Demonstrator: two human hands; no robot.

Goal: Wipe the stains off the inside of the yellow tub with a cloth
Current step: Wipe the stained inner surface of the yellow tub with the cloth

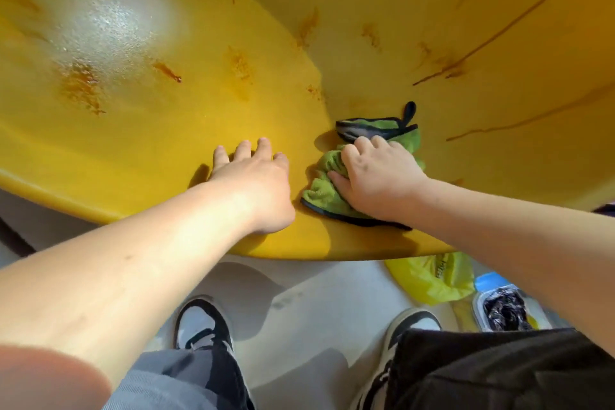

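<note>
The large yellow tub point(133, 143) fills the upper view, tipped toward me, its inside marked with orange-brown stains point(81, 85) and long streaks point(499, 33). A green cloth with black trim point(327, 190) lies bunched on the tub's inner wall near the rim. My right hand point(379, 176) presses on top of it, fingers curled into the fabric. My left hand point(256, 183) rests flat on the bare yellow surface just left of the cloth, fingers spread, holding nothing.
Below the rim is a pale floor with my two black-and-white shoes point(203, 326). A yellow plastic bag point(432, 276) and a clear container with a blue lid holding something dark point(502, 306) sit on the floor at right.
</note>
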